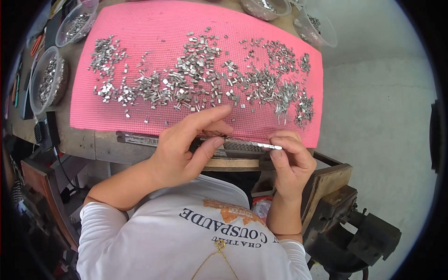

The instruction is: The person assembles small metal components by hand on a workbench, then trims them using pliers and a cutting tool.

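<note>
Strip, narrow, silvery metal, segmented [261, 144]: placed between the two hands, along the near edge of the pink mesh mat [154, 23]. Long axis nearly side to side, right end tipped slightly toward the body.

Right hand [291, 161]: nearer of the two, directly at the right end; strip end pinched between thumb and fingers.

Left hand [179, 144]: beside the left end, thumb and forefinger spread apart, remaining fingers bent underneath. Left end partly lost behind fingertips; impossible to tell whether gripped there.

Dark narrow bar [154, 140]: below the strip in view, roughly parallel, partly hidden by the left hand; contact with strip not readable.

Small metal pieces [196, 58], many, loose: scattered over the mat, on the far side of both hands.

Clear plastic tub [62, 84], filled with similar pieces: left of the mat, on the brown tabletop [79, 142].
</note>
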A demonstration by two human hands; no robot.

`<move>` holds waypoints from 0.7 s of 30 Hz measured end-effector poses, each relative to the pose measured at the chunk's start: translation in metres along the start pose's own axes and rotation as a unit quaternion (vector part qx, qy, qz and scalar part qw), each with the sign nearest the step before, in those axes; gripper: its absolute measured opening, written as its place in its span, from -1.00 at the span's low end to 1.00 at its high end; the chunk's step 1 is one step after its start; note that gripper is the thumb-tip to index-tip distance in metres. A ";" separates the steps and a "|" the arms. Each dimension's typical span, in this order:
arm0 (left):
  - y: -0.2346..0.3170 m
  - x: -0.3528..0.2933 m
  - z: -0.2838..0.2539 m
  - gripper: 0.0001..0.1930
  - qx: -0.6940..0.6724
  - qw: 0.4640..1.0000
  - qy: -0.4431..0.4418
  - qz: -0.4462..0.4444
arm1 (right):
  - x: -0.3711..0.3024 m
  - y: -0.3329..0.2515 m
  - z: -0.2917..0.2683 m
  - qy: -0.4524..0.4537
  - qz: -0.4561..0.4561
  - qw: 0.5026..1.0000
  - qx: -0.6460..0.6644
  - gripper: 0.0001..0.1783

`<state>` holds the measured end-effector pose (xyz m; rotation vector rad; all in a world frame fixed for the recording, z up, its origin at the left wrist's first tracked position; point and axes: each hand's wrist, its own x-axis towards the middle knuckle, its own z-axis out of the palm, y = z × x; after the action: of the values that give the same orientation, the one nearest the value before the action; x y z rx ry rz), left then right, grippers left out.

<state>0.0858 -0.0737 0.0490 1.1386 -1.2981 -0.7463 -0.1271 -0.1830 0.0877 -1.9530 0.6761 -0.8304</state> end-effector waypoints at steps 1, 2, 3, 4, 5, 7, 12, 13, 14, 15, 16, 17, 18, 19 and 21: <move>0.002 0.000 0.001 -0.44 -0.025 1.000 0.003 -0.014 | 0.000 -0.007 0.002 0.025 0.029 0.999 0.010 -0.82; 0.006 -0.002 0.000 -0.49 -0.040 0.999 0.011 -0.031 | 0.000 -0.013 0.006 0.045 0.055 0.997 0.029 -0.81; 0.013 -0.001 0.002 -0.54 -0.043 0.998 -0.001 -0.044 | -0.003 -0.017 0.002 0.040 0.057 0.997 0.022 -0.80; 0.016 0.003 0.002 -0.58 -0.042 0.997 -0.015 -0.056 | -0.007 -0.019 0.000 0.058 0.061 0.996 0.020 -0.80; 0.014 0.003 0.009 -0.62 -0.085 0.995 0.011 -0.052 | -0.010 -0.024 0.000 0.069 0.076 0.995 0.020 -0.82; 0.018 0.008 0.009 -0.59 -0.108 0.991 -0.045 -0.062 | -0.016 -0.026 -0.001 0.073 0.041 0.996 0.020 -0.85; 0.029 0.009 0.012 -0.54 -0.155 0.979 -0.082 -0.104 | -0.020 -0.033 -0.004 0.078 0.022 0.995 0.054 -0.84; 0.030 0.006 0.011 -0.54 -0.166 0.977 -0.088 -0.100 | -0.020 -0.035 -0.002 0.088 0.035 0.993 0.075 -0.85; 0.031 0.001 0.009 -0.55 -0.146 0.983 -0.048 -0.098 | -0.018 -0.040 0.003 0.086 0.035 0.992 0.084 -0.84; 0.029 -0.003 0.011 -0.56 -0.130 0.987 -0.009 -0.095 | -0.018 -0.036 0.003 0.073 0.023 0.993 0.088 -0.83; 0.029 -0.005 0.012 -0.56 -0.144 0.985 -0.018 -0.091 | -0.017 -0.039 0.005 0.071 0.032 0.992 0.095 -0.83; 0.028 -0.007 0.012 -0.56 -0.187 0.977 0.016 -0.097 | -0.017 -0.042 0.007 0.071 0.041 0.991 0.104 -0.83; 0.027 -0.007 0.014 -0.56 -0.229 0.966 0.050 -0.106 | -0.018 -0.042 0.007 0.081 0.044 0.992 0.090 -0.83; 0.027 -0.007 0.014 -0.56 -0.237 0.965 0.042 -0.104 | -0.018 -0.040 0.008 0.074 0.037 0.994 0.069 -0.85; 0.027 -0.007 0.017 -0.56 -0.260 0.960 0.079 -0.068 | -0.018 -0.041 0.007 0.072 0.033 0.996 0.043 -0.86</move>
<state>0.0641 -0.0629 0.0700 0.8397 -0.8229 -1.0053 -0.1279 -0.1474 0.1155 -1.7966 0.7734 -0.9508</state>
